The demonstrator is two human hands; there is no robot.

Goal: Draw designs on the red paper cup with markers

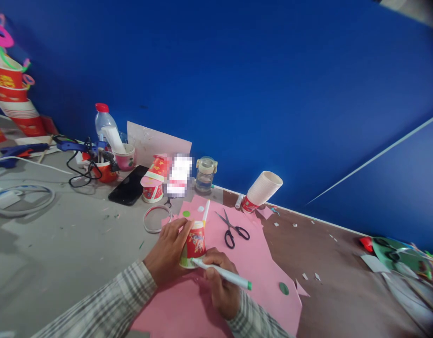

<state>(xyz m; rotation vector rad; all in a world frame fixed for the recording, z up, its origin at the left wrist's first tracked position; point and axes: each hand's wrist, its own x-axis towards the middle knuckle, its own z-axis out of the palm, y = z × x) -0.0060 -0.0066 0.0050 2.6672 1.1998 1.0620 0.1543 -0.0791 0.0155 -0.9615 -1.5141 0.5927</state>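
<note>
Two busy hands: your left grip point(172, 251) has the red paper cup point(197, 239) held from the side, wide end down, so can't see inside it. Your right grip point(221, 286) is closed on a white marker point(225, 272) with a green end, tip right at the greenish band low on that cup. Pink paper point(251, 272) sits under both grips on the bench point(79, 253), scissors point(230, 232) just beyond your right one.

Now the containers, lol. Straight past your grips there's a lidded clear jar point(204, 180) with some clear liquid in it. Beyond and right of your right grip, a stack of cups point(257, 195) leans over, nested inside each other. Farther off, left of your left grip, a pink cup point(124, 160) has something white point(114, 140) poking out, and a red tub point(107, 173) beside it holds stick-like bits I can't make out, with black cable draped over it.
</note>
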